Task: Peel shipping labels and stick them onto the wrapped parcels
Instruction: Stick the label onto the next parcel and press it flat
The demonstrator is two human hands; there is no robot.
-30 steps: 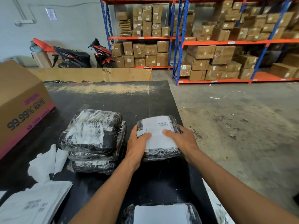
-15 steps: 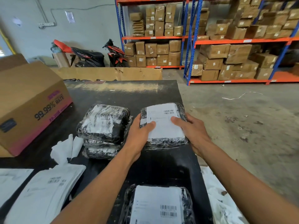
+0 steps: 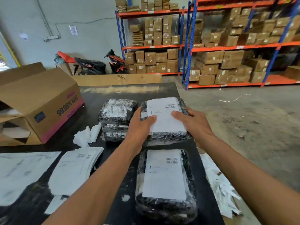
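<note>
In the head view, the left hand (image 3: 141, 125) and right hand (image 3: 193, 122) grip a black plastic-wrapped parcel (image 3: 168, 137) by its sides, with the thumbs on its white shipping label (image 3: 165, 118). The parcel is toward the far end of the black desk (image 3: 129, 91), just beside a stack of similar parcels (image 3: 116, 111). Another labelled parcel (image 3: 164, 207) lies nearer, and white label sheets (image 3: 73, 172) lie to the left.

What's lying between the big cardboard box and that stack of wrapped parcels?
In the head view, crumpled white paper lies on the black table between the cardboard box and the stack of wrapped parcels; elsewhere the gap is bare.
</note>
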